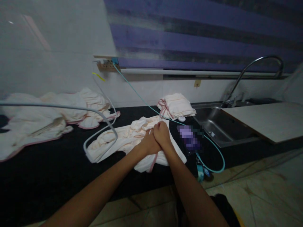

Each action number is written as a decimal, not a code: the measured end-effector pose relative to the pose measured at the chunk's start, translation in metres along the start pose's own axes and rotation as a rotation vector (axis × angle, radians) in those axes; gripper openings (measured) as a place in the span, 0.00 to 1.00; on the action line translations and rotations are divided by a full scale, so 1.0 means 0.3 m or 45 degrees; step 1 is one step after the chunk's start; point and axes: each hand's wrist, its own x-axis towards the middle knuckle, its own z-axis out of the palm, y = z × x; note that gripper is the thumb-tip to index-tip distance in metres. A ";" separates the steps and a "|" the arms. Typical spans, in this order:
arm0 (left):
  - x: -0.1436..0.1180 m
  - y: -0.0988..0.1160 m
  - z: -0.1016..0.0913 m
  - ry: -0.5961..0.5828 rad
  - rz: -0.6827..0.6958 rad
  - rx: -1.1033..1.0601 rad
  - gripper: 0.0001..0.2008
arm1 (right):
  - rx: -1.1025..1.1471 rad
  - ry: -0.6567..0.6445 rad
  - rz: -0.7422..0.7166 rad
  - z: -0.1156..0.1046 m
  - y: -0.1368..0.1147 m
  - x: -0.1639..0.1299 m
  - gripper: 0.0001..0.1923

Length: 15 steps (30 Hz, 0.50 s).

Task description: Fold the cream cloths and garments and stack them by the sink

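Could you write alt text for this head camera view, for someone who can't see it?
A person's left hand and right hand press together on a cream, pink-edged cloth spread on a black counter. A folded cloth stack and a steel sink lie beyond, a loose cloth pile at left.

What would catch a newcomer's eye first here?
Both hands, left hand and right hand, pressed together on a cream towel at the black counter's front edge. Behind lies a folded towel beside the steel sink; a loose towel heap sprawls far left.
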 end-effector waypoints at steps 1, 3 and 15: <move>0.001 0.008 -0.009 -0.017 -0.028 -0.007 0.33 | 0.051 0.011 -0.008 -0.004 0.015 0.005 0.09; 0.004 0.021 -0.023 -0.029 -0.060 -0.020 0.34 | 0.168 0.010 -0.006 -0.017 0.037 0.016 0.09; 0.006 -0.110 -0.099 -0.236 0.300 -0.188 0.39 | 0.102 -0.068 -0.055 -0.036 0.060 0.041 0.12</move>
